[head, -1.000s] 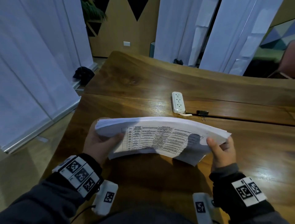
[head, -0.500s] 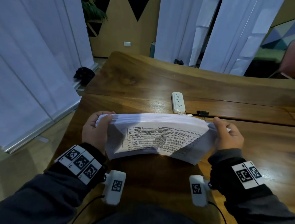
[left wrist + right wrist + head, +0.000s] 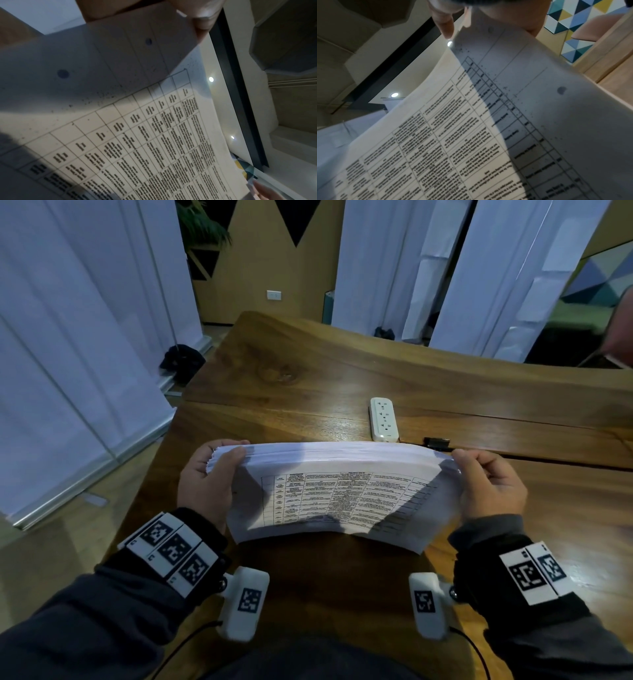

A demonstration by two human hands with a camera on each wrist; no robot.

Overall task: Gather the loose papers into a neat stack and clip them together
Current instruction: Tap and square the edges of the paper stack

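A thick stack of white papers with a printed table on the near sheet stands tilted on its lower long edge on the wooden table. My left hand grips its upper left corner, thumb on the near face. My right hand pinches the upper right corner. Both wrist views are filled by the printed sheet, with fingers at the top edge. A small black binder clip lies on the table just beyond the stack's right end.
A white power strip lies beyond the stack, near a seam across the table. White curtains hang to the left and behind. The table's left edge runs close to my left hand.
The stack has been tipped up from a drooping, flat hold onto its lower edge. Both hands have shifted from the near side edges to the upper corners, and the sheets look more even.
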